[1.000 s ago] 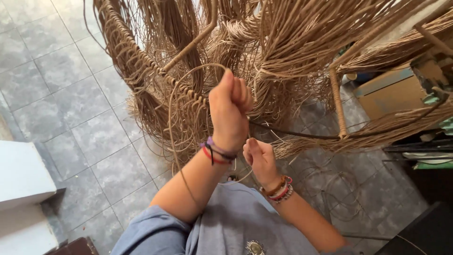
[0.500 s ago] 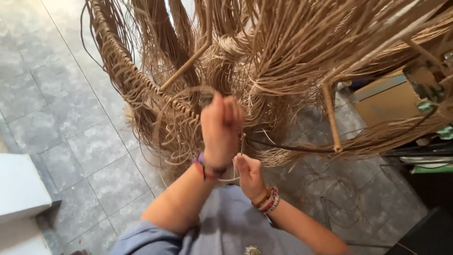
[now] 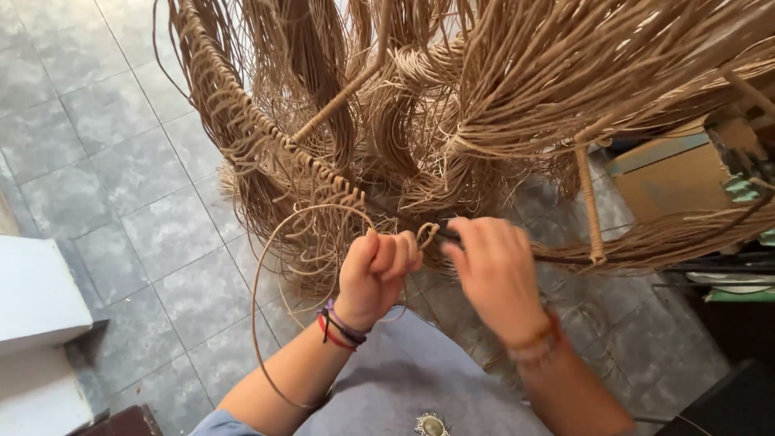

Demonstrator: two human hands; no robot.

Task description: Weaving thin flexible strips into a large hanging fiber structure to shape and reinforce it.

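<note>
We see the left hand [image 3: 375, 274] closed in a grip on a thin tan rattan strand [image 3: 262, 274] that loops out over the grey tiled floor [image 3: 121, 161]. The right hand [image 3: 492, 270] pinches the same strand just beside it, against the half-woven tan wicker frame [image 3: 452, 105].

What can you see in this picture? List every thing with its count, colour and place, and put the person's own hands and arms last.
Woven frame: one, tan, centre, strands hanging.
Loose strand: one, tan, looping left of the hands.
Cardboard box: one, brown, right.
Floor tiles: many, grey, left.
White block: one, white, lower left.
Wrist bands: several, red and purple, left wrist.
Bracelet: one, brownish, blurred, right wrist.
Left hand: one, closed on the loose strand at the frame's edge.
Right hand: one, fingers at the same spot; grip unclear.
</note>
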